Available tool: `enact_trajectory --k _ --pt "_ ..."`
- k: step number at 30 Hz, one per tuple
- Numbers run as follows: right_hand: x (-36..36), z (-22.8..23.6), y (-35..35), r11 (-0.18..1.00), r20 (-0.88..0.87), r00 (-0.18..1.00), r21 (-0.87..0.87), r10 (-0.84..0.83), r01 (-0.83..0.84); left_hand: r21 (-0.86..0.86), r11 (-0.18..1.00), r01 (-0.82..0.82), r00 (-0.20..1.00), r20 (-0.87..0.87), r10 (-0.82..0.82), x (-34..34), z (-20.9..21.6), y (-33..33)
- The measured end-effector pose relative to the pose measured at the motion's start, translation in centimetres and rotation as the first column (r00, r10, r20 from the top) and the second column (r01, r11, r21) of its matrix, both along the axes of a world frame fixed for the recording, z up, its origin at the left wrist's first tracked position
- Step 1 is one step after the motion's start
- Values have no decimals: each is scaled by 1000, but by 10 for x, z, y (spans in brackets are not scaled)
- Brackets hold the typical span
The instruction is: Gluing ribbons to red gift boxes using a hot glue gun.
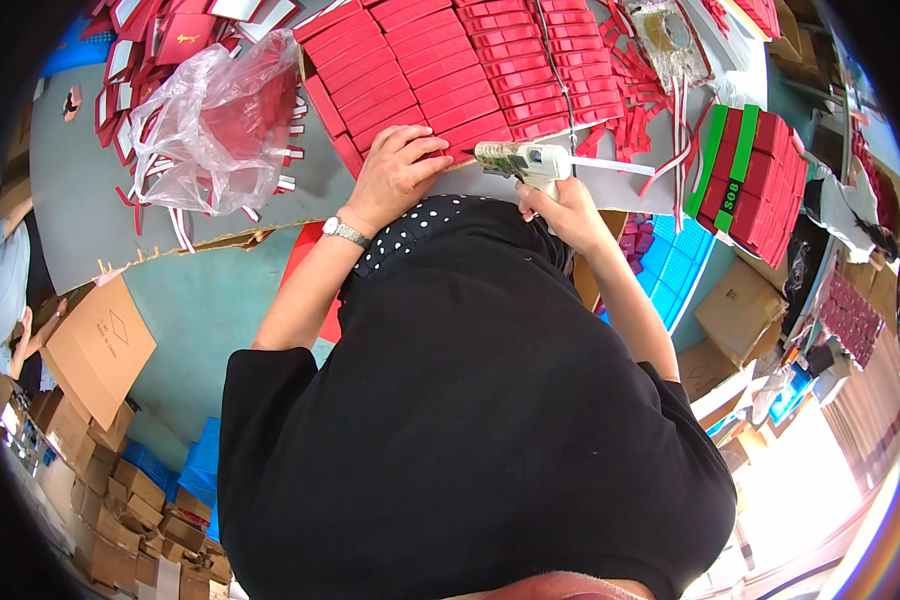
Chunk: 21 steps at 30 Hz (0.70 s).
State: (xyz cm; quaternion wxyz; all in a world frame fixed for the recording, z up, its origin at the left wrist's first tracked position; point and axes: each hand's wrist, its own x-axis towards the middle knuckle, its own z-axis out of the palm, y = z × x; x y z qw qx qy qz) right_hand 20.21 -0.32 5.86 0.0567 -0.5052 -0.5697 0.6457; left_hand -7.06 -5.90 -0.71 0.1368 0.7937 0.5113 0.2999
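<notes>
In my right hand [562, 212] is a pale hot glue gun [542, 165], my fingers closed round its handle. Its nozzle points left, and a white glue stick [615, 166] sticks out of its back end. My left hand [400, 172], with a watch at the wrist, is at the near edge of the red boxes [420, 75]. Its fingers are bent over a small red box [460, 157] just left of the nozzle, partly hidden by them. The red boxes lie packed in tight rows on the table beyond both hands.
A clear plastic bag [215, 135] and loose red box parts [185, 35] cover the table's left. Red ribbons [682, 150] hang at the right, beside a green-strapped bundle of red boxes [755, 185]. Cardboard boxes [100, 345] and a blue crate [670, 265] stand below. Another person's arm [25, 340] shows far left.
</notes>
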Motion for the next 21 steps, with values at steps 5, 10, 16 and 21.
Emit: enact_trajectory --k 5,10,16,21 --pt "1 -3 -4 999 44 999 43 -22 20 1 1000 0 1000 20 0 -1 -1 0" --pt "2 6 -4 995 104 993 85 -57 48 -3 1000 -2 999 39 2 -1 -3 0" --pt "1 20 -2 985 182 977 150 -112 85 -10 1000 -7 998 55 7 -1 -1 0" --pt "1 24 -1 983 237 970 182 -57 13 -18 1000 -2 998 62 3 -2 -2 0"
